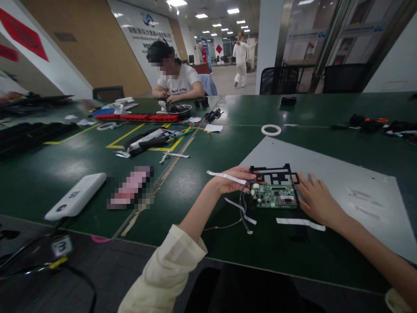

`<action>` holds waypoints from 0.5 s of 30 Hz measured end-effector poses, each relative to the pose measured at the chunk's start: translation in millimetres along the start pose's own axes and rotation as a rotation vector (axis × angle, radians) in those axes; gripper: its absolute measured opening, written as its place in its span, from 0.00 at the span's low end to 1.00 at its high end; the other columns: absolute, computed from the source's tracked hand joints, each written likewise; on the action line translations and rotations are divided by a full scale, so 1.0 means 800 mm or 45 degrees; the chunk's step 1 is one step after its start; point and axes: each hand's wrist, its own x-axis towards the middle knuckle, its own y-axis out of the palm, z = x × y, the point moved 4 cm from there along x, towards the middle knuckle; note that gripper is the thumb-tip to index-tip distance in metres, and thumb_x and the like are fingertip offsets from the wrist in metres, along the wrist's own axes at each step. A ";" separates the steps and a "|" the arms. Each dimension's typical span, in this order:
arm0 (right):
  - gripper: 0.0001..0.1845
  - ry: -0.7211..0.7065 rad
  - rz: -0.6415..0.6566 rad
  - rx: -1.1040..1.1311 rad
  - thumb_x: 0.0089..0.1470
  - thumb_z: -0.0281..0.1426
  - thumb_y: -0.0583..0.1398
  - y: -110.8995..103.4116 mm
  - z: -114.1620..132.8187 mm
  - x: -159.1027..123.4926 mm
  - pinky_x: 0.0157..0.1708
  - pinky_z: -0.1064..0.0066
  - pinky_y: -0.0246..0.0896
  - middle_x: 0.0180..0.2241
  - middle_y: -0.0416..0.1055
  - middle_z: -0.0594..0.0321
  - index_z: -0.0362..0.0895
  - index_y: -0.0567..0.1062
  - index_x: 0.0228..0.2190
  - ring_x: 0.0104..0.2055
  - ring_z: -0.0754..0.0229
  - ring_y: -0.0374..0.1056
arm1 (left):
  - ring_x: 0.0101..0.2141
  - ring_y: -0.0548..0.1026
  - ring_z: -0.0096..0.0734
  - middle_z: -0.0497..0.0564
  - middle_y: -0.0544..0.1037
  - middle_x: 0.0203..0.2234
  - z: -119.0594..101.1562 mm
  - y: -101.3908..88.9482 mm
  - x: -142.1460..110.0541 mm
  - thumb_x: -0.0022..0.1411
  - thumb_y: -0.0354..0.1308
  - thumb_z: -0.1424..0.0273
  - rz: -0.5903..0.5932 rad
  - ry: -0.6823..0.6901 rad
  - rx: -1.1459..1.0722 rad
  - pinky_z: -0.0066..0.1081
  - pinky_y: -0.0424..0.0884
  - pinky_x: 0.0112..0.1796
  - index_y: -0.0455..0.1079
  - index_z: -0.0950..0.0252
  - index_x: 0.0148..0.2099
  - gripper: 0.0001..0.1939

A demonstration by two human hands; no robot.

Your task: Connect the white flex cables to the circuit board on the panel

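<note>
A green circuit board sits in a black plastic frame, tilted up just above the table. My left hand grips the frame's left side, its fingertips partly hidden behind the frame. Against the right edge rests my right hand, fingers stretched out over a grey panel. From the board's left side a thin dark cable hangs down to the table. White tape strips lie around the board: one strip crosses my left wrist, another strip is below the board.
A tape roll lies beyond the panel. To the left are a white power bank, a blurred pink phone-like object and a black bundle with wires. Across the green table sits another person; someone walks farther back.
</note>
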 end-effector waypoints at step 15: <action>0.32 0.014 0.028 0.053 0.60 0.44 0.44 0.000 -0.003 -0.002 0.57 0.44 0.45 0.64 0.43 0.56 0.44 0.52 0.62 0.64 0.37 0.37 | 0.24 0.75 0.22 0.54 0.77 0.33 -0.016 -0.019 -0.008 0.56 0.58 0.78 -0.107 0.165 -0.118 0.19 0.73 0.24 0.68 0.72 0.41 0.09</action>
